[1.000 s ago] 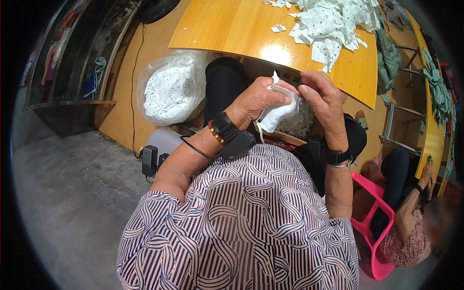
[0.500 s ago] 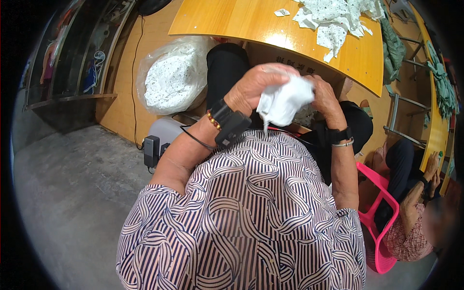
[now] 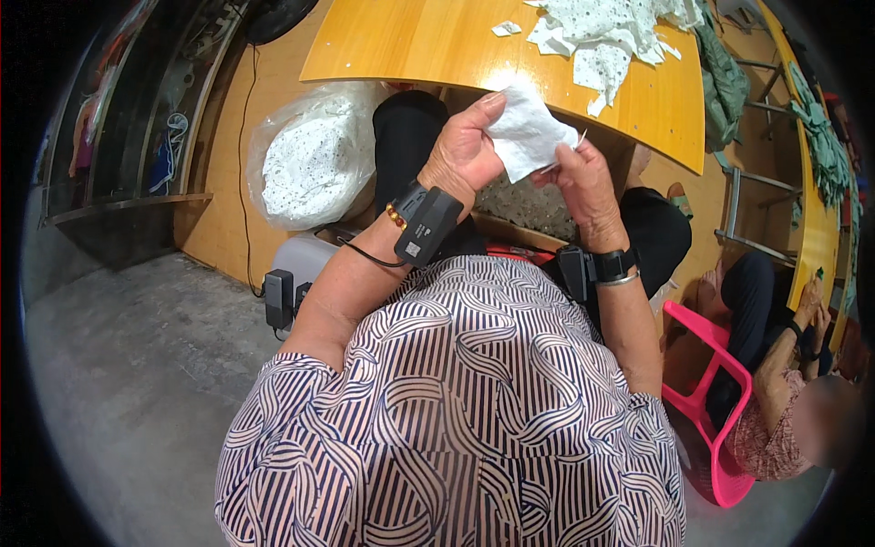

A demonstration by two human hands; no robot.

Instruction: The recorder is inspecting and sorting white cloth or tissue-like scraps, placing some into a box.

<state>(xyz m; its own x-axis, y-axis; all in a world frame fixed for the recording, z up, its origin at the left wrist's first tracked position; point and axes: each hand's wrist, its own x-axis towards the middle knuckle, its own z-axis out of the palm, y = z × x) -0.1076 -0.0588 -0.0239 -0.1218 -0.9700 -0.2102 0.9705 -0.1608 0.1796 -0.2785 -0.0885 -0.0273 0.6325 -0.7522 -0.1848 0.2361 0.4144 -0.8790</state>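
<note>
Both my hands hold one small piece of white cloth (image 3: 526,137) up in front of me, above my lap. My left hand (image 3: 463,150) pinches its left edge between thumb and fingers. My right hand (image 3: 586,187) grips its lower right corner. A black device is strapped on each wrist, with a bead bracelet on the left. The orange wooden table (image 3: 410,41) lies just beyond the cloth. A pile of white dotted cloth pieces (image 3: 606,32) sits on its far right part.
A clear plastic bag full of white dotted pieces (image 3: 310,155) stands on the floor to the left. A small black box with a cable (image 3: 278,298) lies below it. At the right another person (image 3: 784,401) sits beside a pink plastic chair (image 3: 720,410). Green cloth (image 3: 725,77) hangs on a rack.
The white cloth was bunched between my hands, then lifted; now it is spread flatter and held higher, nearer the table edge, with my hands a little further apart.
</note>
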